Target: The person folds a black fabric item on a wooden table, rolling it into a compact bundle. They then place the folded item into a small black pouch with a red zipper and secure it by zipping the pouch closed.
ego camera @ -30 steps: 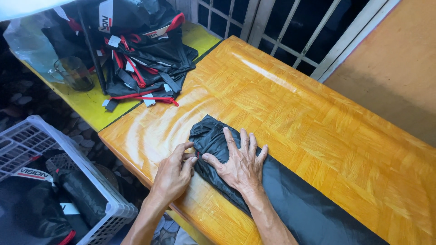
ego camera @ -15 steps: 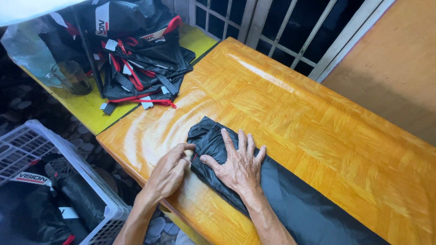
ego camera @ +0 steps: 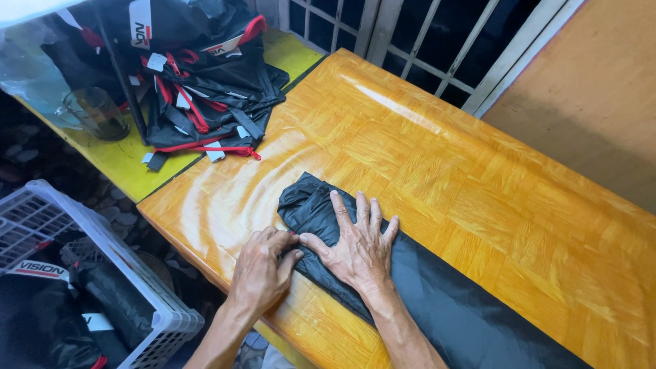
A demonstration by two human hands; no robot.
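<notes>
A long strip of black fabric (ego camera: 437,301) lies folded along the near side of a glossy orange wooden table (ego camera: 437,164). Its left end is bunched and wrinkled. My right hand (ego camera: 355,246) lies flat on that end with fingers spread, pressing it down. My left hand (ego camera: 263,263) sits beside it at the fabric's near edge, with its fingertips curled against the cloth next to my right thumb.
A pile of black and red bags (ego camera: 205,82) lies at the far left on a yellow surface (ego camera: 130,164), next to a glass mug (ego camera: 96,113). A white plastic basket (ego camera: 137,294) with rolled black items stands low at the left. A white window grille (ego camera: 424,41) runs behind the table.
Both hands have stayed on the fabric's left end. My left hand has shifted slightly right, its fingers now tucked closer to my right thumb.
</notes>
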